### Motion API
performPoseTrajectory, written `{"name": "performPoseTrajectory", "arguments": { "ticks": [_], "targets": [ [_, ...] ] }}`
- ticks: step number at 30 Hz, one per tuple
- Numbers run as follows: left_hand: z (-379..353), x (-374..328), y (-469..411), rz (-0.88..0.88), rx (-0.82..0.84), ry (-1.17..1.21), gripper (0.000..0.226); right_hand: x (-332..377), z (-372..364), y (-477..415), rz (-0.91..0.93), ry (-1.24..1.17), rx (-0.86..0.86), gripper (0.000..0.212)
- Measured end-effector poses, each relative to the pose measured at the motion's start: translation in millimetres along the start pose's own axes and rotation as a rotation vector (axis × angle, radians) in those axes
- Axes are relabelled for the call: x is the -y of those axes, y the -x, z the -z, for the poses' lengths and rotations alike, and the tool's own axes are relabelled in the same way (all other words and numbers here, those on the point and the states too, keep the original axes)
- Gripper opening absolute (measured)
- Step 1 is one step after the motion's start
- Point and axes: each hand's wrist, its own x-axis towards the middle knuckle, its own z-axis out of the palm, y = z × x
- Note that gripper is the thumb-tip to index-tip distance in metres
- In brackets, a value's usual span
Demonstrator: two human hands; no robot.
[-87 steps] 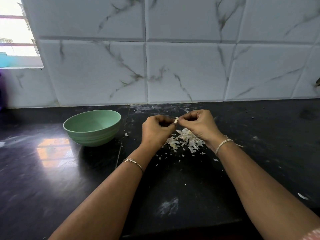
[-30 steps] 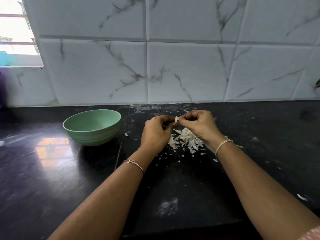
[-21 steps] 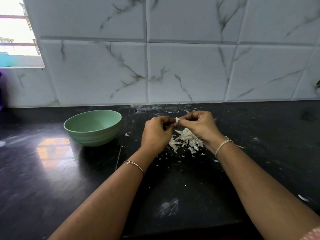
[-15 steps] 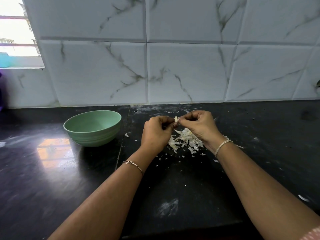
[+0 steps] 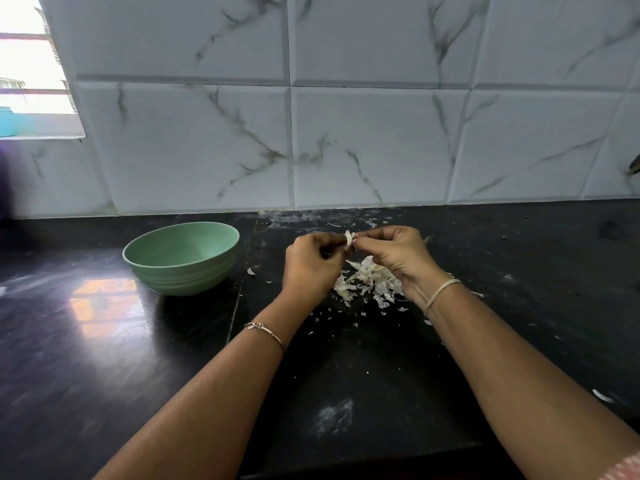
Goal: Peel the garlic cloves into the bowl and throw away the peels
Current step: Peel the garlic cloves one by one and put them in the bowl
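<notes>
Head cam: glossy black stone worktop [image 5: 104,341], white marble-look tiles [image 5: 374,147] behind. My left hand [image 5: 311,268] and right hand [image 5: 398,258] both pinch one garlic clove [image 5: 349,239] above the papery peels [image 5: 369,284]. Smooth round green bowl [image 5: 183,271] sits left.
</notes>
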Motion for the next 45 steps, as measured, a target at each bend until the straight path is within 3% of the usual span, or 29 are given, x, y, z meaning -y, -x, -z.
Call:
{"name": "performPoseTrajectory", "arguments": {
  "ticks": [10, 20, 25, 29, 35, 39, 45],
  "targets": [
    [1.1, -5.3, 3.1, 0.005, 0.022, 0.091, 0.028, -2.5, 0.9, -1.8, -0.047, -0.003, 0.081, 0.005],
    [6.2, -0.9, 0.1, -0.050, 0.030, -0.088, 0.008, -2.0, 1.1, -1.5, -0.017, 0.001, 0.179, 0.006],
    [8.5, -6.4, 0.9, 0.031, 0.039, 0.124, 0.012, -2.4, 1.4, -0.3, -0.002, 0.007, 0.213, 0.008],
    [8.6, -6.3, -1.0, 0.078, 0.077, 0.195, 0.008, -3.0, 1.8, -0.5, 0.051, 0.022, 0.180, 0.010],
    [7.3, -3.8, -1.7, 0.023, 0.020, 0.094, 0.014, -6.7, 1.4, -3.0, 0.110, 0.129, 0.163, 0.008],
    [7.7, -3.4, -2.9, 0.014, 0.016, 0.060, 0.011, -4.6, 2.1, -0.8, 0.091, 0.076, 0.141, 0.011],
    [9.2, -4.4, -3.4, 0.077, 0.052, 0.191, 0.012, -5.3, 2.5, -2.3, 0.038, -0.009, 0.125, 0.008]
  ]
}}
